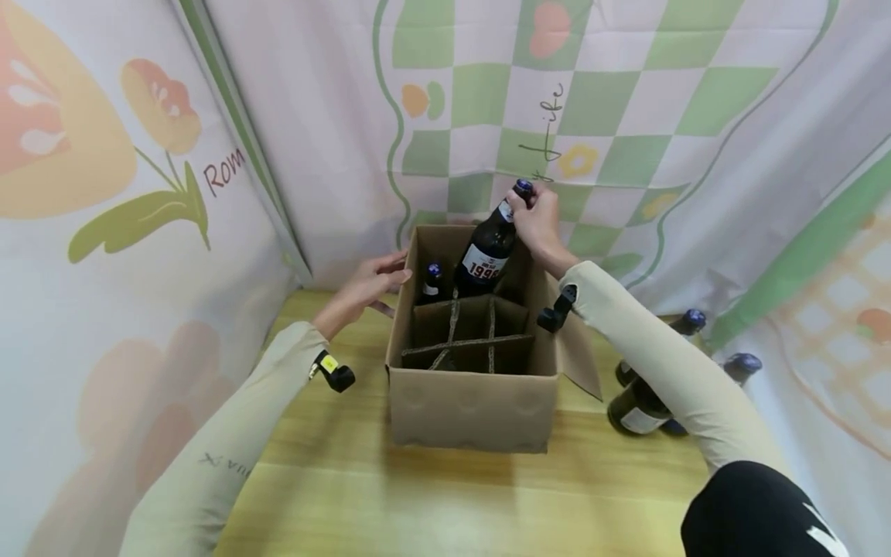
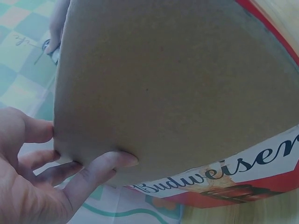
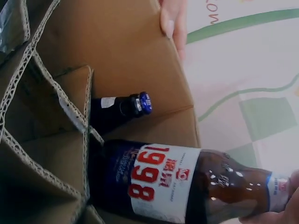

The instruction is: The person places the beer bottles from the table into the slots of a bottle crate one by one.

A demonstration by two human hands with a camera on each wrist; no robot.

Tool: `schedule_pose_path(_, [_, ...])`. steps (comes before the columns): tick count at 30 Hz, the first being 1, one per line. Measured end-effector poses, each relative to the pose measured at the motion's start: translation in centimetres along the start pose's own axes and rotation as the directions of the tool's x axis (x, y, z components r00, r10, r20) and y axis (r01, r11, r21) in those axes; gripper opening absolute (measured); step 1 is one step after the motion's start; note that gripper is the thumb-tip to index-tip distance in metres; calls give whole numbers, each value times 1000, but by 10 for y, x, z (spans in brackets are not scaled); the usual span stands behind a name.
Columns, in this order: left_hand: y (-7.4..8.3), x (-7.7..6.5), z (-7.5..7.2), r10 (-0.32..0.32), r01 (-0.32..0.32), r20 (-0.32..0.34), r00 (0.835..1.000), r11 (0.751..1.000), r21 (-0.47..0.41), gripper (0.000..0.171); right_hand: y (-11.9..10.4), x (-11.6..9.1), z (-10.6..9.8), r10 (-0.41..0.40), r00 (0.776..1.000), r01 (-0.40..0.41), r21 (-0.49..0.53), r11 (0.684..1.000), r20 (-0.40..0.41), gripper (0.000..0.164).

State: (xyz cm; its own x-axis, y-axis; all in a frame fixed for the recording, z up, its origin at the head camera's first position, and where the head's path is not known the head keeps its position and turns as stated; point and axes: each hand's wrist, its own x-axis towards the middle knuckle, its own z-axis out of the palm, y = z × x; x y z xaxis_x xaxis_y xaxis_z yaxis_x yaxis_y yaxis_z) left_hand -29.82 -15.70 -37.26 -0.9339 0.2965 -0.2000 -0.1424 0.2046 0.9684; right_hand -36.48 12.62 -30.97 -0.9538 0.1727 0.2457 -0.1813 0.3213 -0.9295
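Note:
A brown cardboard box [image 1: 473, 406] stands upright and uncovered, with cardboard dividers [image 1: 468, 340] forming cells inside. My right hand [image 1: 539, 224] grips a dark beer bottle [image 1: 487, 251] by its neck just under the blue cap. The bottle tilts, its base down in a back cell; its white label [image 3: 161, 182] reads 1998. Beside it, in the back left cell, stands another bottle [image 3: 124, 107] with a blue cap. My left hand [image 1: 365, 286] holds the box's back left edge, fingers against the outer flap [image 2: 154, 88] in the left wrist view.
Several bottles [image 1: 640, 406] stand on the wooden table [image 1: 452, 503] right of the box, partly behind my right forearm. A flap [image 1: 579, 360] sticks out on the box's right. Patterned curtains [image 1: 334, 139] enclose the table's back and sides.

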Motion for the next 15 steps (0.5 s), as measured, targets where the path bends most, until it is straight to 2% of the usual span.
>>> schedule_pose_path(4, [1, 2, 2, 21, -21, 12, 1000, 1000, 7, 66, 0, 0, -14, -8, 999, 8, -16, 1000, 35, 25])
schedule_pose_path(9, [1, 2, 3, 23, -23, 19, 1000, 1000, 1, 65, 4, -5, -31, -58, 997, 63, -122, 990, 46, 23])
schedule_pose_path(15, [2, 1, 4, 21, -21, 24, 1000, 1000, 2, 66, 10, -8, -38, -78, 993, 95, -197, 976, 92, 27])
